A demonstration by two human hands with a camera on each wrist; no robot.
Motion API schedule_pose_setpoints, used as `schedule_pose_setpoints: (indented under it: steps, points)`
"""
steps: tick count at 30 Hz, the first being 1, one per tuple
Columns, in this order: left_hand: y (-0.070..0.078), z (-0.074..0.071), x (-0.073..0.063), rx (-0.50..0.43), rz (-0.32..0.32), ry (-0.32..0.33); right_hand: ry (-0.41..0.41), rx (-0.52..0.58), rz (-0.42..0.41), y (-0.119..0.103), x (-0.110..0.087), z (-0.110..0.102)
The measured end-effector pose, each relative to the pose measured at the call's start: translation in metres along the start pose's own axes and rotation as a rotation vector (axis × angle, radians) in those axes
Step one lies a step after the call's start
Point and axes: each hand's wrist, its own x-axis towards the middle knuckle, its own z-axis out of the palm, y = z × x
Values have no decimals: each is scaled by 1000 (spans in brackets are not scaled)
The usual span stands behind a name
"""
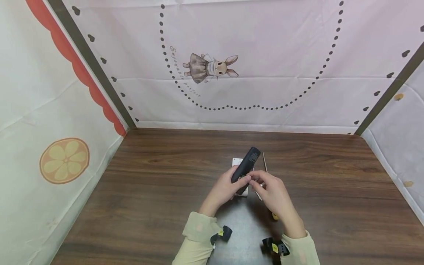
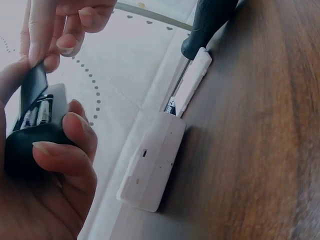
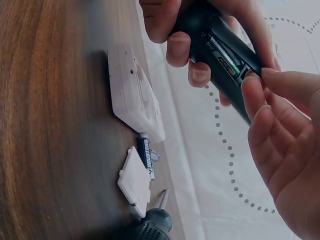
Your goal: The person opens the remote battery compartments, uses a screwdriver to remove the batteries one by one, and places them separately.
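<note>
My left hand (image 1: 222, 189) grips a black remote control (image 1: 246, 163), held up off the table. Its battery compartment is exposed, and batteries (image 2: 40, 112) lie inside in the left wrist view. With thumb and fingers, my right hand (image 1: 274, 191) pinches the end of the black battery cover (image 2: 34, 87), which is tilted up from the remote's body. Below the hands, a white device (image 3: 131, 90) lies on the table. Beside it are a loose battery (image 3: 145, 156) and a white cover piece (image 3: 134, 182).
A screwdriver with a black handle (image 3: 152, 227) lies on the brown wooden table (image 1: 159, 191), near the right hand. Its metal shaft (image 1: 264, 162) points toward the back. Printed cloth (image 1: 265, 48) hangs behind the table, with more cloth at both sides.
</note>
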Motion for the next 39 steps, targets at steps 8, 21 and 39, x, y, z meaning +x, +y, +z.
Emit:
schedule_pose_setpoints:
  steps: [8,21,39]
  points:
    - [-1,-8,0,-73,62,96,-47,-10,50,0,-1,-1]
    - [23,-21,-13,-170,107,63,-92,-13,57,2,0,4]
    - [23,-21,-13,-164,93,59,-161,-16,74,4,0,6]
